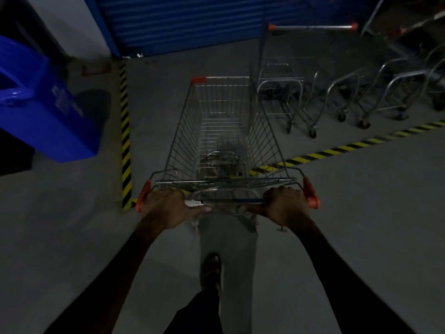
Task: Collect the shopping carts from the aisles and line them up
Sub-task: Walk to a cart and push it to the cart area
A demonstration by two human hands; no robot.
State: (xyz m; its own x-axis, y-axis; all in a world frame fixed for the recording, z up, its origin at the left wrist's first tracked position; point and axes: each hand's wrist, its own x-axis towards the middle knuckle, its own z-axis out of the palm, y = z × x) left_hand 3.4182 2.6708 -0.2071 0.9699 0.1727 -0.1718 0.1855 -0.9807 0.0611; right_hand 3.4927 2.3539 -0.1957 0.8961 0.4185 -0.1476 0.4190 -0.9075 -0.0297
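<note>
Both sets of fingers curl over the handle bar [226, 201] of the shopping cart [224, 131]: the left hand [168, 206] clamps it near the orange end cap at 9 o'clock, the right hand [286, 204] near the cap at 3 o'clock. The wire basket stretches toward 12 o'clock. A row of nested carts [337, 92] stands at 2 o'clock, behind the striped floor tape [337, 148]. A blue bin [45, 112] sits at 10 o'clock.

Dim, underexposed wide-angle view; the grey floor [361, 213] looks murky. Straight lines bow toward the edges. Soft blur throughout. A faint gleam sits on the blue bin [48, 112].
</note>
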